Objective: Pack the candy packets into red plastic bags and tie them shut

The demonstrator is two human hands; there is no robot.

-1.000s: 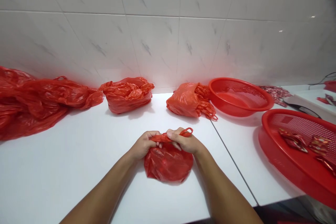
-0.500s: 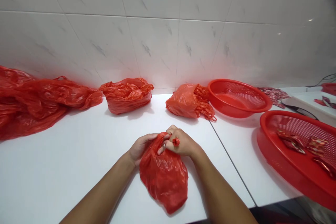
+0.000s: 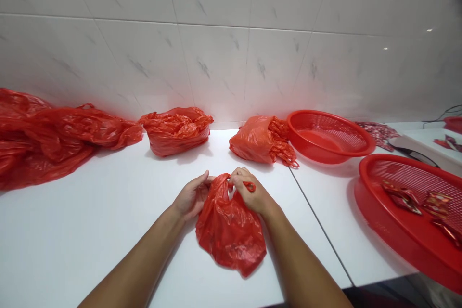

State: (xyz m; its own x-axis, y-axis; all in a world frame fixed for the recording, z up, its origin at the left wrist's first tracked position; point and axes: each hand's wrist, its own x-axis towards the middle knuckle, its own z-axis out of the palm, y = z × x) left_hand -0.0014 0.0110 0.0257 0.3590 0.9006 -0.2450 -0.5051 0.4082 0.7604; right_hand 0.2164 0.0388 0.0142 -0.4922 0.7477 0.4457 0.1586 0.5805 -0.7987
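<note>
A red plastic carrier bag (image 3: 233,233) lies on the white table (image 3: 108,231) between the two hands, its body spread below the fingers, on the side toward the person. The right hand (image 3: 251,198) has its thumb and fingers clamped on the gathered top of the bag, and a small twisted loop (image 3: 249,186) pokes out over the back of that hand. The left hand (image 3: 191,199) is cupped at the bag's upper left edge, thumb raised and apart from the fingers; their tips are partly hidden behind the plastic, so I cannot tell whether they grip it.
</note>
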